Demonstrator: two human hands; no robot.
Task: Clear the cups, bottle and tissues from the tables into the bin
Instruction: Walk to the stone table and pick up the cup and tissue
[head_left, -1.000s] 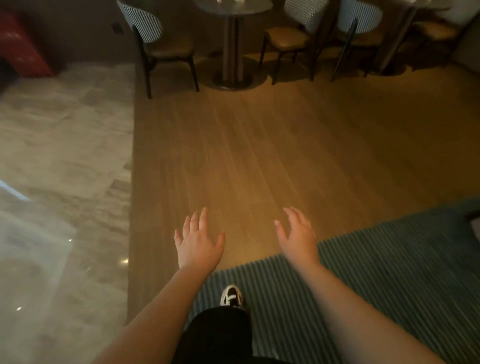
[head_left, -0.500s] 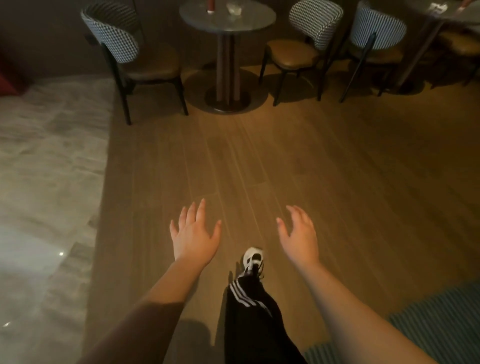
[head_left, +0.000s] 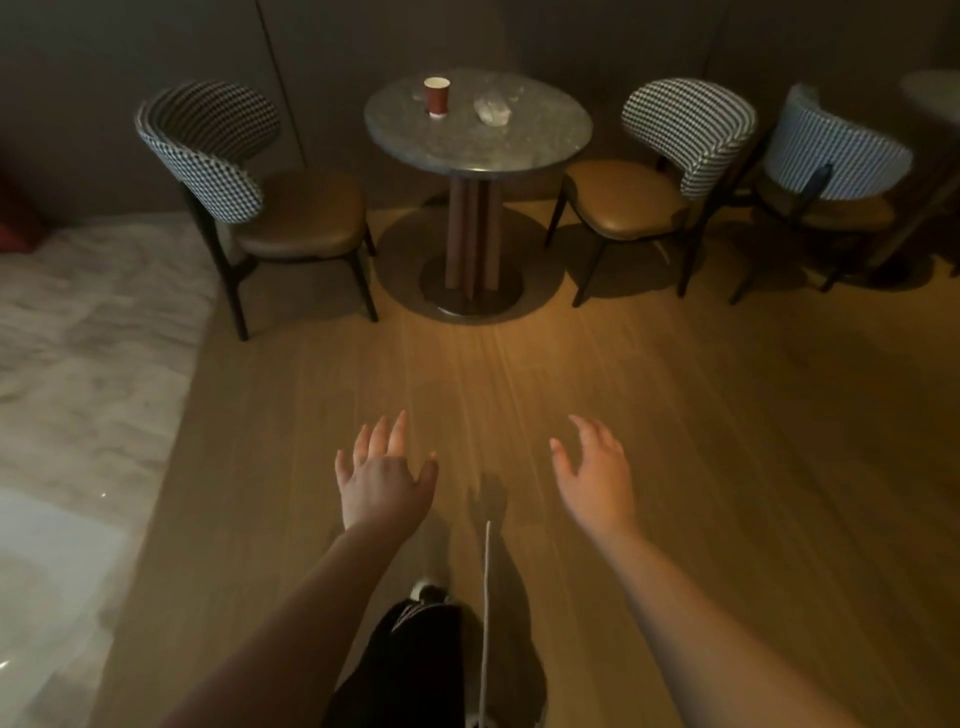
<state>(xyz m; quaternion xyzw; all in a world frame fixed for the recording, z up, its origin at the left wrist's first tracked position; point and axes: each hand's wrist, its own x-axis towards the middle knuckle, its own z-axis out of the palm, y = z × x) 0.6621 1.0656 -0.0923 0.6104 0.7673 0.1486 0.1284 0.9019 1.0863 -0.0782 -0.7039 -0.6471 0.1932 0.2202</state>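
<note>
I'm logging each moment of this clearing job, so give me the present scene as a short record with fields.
left hand: left hand, open, empty, held over the wooden floor
right hand: right hand, open, empty
table: round table, ahead, out of reach
on table: red paper cup, upright; crumpled tissue to its right
seating: chair left of the table, chair right of it
bin: not in view
bottle: not in view
</note>
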